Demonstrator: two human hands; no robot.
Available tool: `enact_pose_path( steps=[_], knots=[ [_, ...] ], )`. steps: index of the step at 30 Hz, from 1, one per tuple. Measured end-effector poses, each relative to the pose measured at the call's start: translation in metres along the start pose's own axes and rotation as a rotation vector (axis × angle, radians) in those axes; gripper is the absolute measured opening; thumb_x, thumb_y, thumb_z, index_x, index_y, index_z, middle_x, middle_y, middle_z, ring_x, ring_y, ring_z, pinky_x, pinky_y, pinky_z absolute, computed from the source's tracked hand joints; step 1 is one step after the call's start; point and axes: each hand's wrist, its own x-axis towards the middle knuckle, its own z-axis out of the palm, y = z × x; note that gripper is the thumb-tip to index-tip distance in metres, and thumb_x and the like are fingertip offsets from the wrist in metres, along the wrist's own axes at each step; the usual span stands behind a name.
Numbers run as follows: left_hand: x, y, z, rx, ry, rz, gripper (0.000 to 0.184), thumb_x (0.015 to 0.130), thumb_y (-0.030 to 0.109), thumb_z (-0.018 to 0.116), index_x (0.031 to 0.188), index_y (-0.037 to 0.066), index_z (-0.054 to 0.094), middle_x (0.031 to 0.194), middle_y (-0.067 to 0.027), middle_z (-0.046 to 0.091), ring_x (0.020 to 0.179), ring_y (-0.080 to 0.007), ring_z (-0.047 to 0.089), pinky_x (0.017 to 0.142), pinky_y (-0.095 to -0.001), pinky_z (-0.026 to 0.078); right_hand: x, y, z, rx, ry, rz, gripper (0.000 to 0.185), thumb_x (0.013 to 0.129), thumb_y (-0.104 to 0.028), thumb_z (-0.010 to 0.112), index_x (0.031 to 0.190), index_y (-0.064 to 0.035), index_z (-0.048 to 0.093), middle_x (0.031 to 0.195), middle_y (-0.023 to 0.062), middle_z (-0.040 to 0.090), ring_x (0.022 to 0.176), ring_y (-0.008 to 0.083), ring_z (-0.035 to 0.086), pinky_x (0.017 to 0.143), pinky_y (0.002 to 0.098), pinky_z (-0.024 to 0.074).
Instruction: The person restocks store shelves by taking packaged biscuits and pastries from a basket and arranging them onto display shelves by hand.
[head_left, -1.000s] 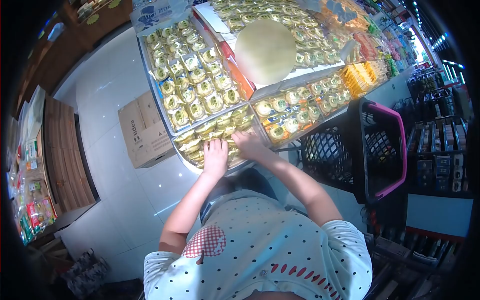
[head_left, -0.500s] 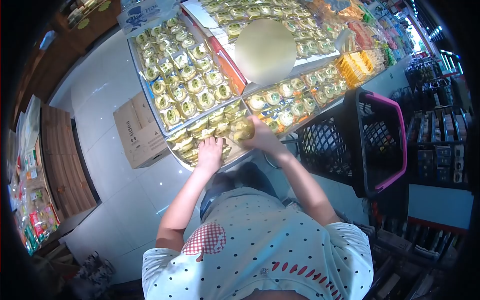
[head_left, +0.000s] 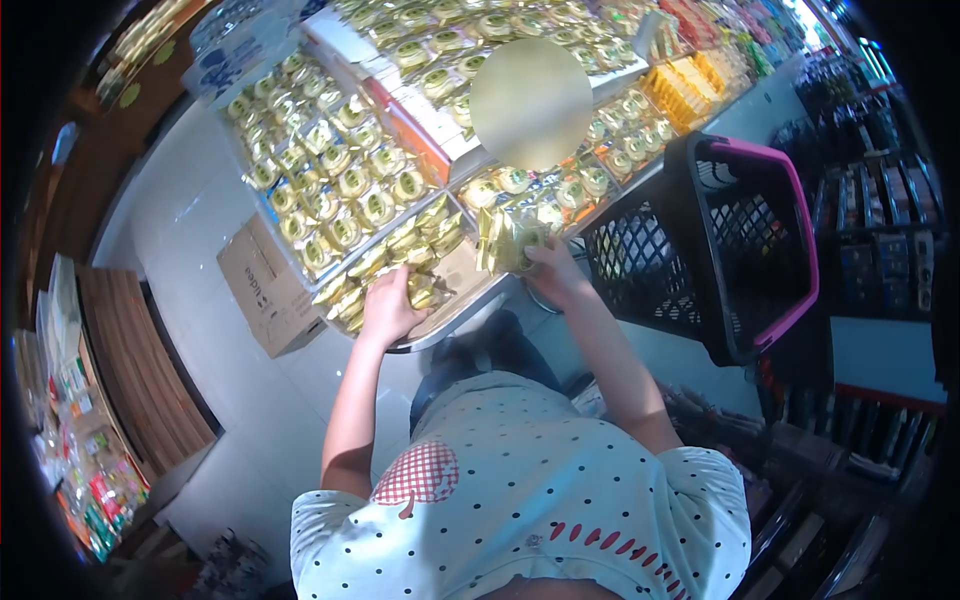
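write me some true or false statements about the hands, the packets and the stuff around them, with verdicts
1. The right hand holds at least one wrapped packet. True.
2. The black basket has pink trim. True.
3. The left hand is inside the black basket. False: it is at the packets in the front compartment.
4. The cardboard box sits on top of the display. False: it stands on the floor.
5. Part of the front compartment's bottom is bare. True.
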Motion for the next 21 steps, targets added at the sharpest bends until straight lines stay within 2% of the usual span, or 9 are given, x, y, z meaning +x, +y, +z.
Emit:
enact_pose_path(
  steps=[4,5,9,11,13,15,17,19,21],
  knots=[
    [0.006,0.014,-0.016,-0.206,0.127,-0.174,0.066,0.055,0.022,0.081,0.109,0.005,0.047,0.100,-0.0184,0.057,0.095,-0.0330,0.055,0.084,-0.0385,0.044,-0.027,-0.033,-0.003,-0.082,0.053,-0.100,0.063,0.069,-0.002,0.067,0.124,-0.0034,0.038,0.114,0.0080,0.052,0.107,0.0196,0.052,0.093,0.0345,0.0420],
    [0.010,0.013,-0.017,-0.338,0.101,-0.263,0.067,0.055,0.020,0.082,0.109,0.006,0.046,0.099,-0.0165,0.057,0.095,-0.0284,0.055,0.085,-0.0364,0.044,-0.037,-0.043,0.001,-0.075,0.075,-0.133,0.063,0.069,-0.002,0.067,0.124,-0.0034,0.038,0.114,0.0080,0.052,0.107,0.0196,0.052,0.093,0.0345,0.0420],
    [0.035,0.035,-0.029,-0.508,0.229,-0.125,0.068,0.055,0.015,0.081,0.111,0.007,0.044,0.103,-0.0110,0.052,0.095,-0.0213,0.052,0.086,-0.0333,0.042,-0.083,-0.088,0.015,-0.040,0.140,-0.308,0.073,0.064,-0.001,0.068,0.128,-0.0035,0.033,0.116,0.0073,0.051,0.108,0.0196,0.050,0.095,0.0343,0.0398],
    [0.055,0.051,-0.035,-0.689,0.196,-0.057,0.068,0.056,0.010,0.079,0.113,0.005,0.042,0.111,-0.0102,0.045,0.102,-0.0216,0.047,0.091,-0.0325,0.038,-0.109,-0.116,0.007,-0.207,0.062,-0.578,0.077,0.059,-0.006,0.071,0.127,-0.0023,0.034,0.116,0.0087,0.051,0.109,0.0211,0.050,0.095,0.0335,0.0396],
    [0.079,0.064,-0.038,-0.634,0.202,0.034,0.069,0.056,0.007,0.077,0.115,0.006,0.042,0.111,-0.0099,0.044,0.102,-0.0216,0.047,0.092,-0.0325,0.038,-0.144,-0.157,0.003,-0.376,0.153,-0.664,0.079,0.055,-0.011,0.074,0.124,-0.0012,0.036,0.115,0.0101,0.051,0.110,0.0223,0.049,0.096,0.0326,0.0385],
    [0.100,0.094,-0.044,-0.732,0.164,0.042,0.070,0.053,0.007,0.076,0.115,0.005,0.043,0.110,-0.0100,0.045,0.103,-0.0211,0.047,0.093,-0.0331,0.038,-0.182,-0.190,0.010,-0.312,0.369,-0.772,0.080,0.054,-0.017,0.076,0.122,-0.0003,0.038,0.116,0.0114,0.050,0.109,0.0222,0.050,0.097,0.0322,0.0374],
    [0.122,0.124,-0.043,-0.843,0.132,0.126,0.071,0.053,0.011,0.077,0.114,0.005,0.043,0.110,-0.0099,0.046,0.104,-0.0210,0.046,0.093,-0.0336,0.037,-0.214,-0.217,-0.010,-0.425,0.426,-0.865,0.079,0.055,-0.016,0.076,0.122,-0.0003,0.037,0.117,0.0115,0.050,0.109,0.0218,0.051,0.097,0.0327,0.0375],
    [0.142,0.144,-0.039,-0.706,0.117,0.244,0.075,0.052,0.022,0.079,0.115,0.005,0.043,0.110,-0.0093,0.045,0.105,-0.0214,0.044,0.094,-0.0346,0.035,-0.236,-0.238,-0.036,-0.557,0.584,-0.900,0.079,0.056,-0.016,0.076,0.122,-0.0008,0.037,0.116,0.0107,0.051,0.109,0.0208,0.051,0.096,0.0330,0.0388],
    [0.158,0.175,-0.034,-0.765,0.063,0.327,0.078,0.052,0.023,0.080,0.117,0.005,0.041,0.111,-0.0094,0.043,0.104,-0.0215,0.045,0.093,-0.0350,0.037,-0.244,-0.258,-0.067,-0.607,0.738,-0.840,0.076,0.058,-0.013,0.077,0.122,-0.0012,0.038,0.114,0.0092,0.052,0.106,0.0188,0.052,0.093,0.0319,0.0414]
  ],
)
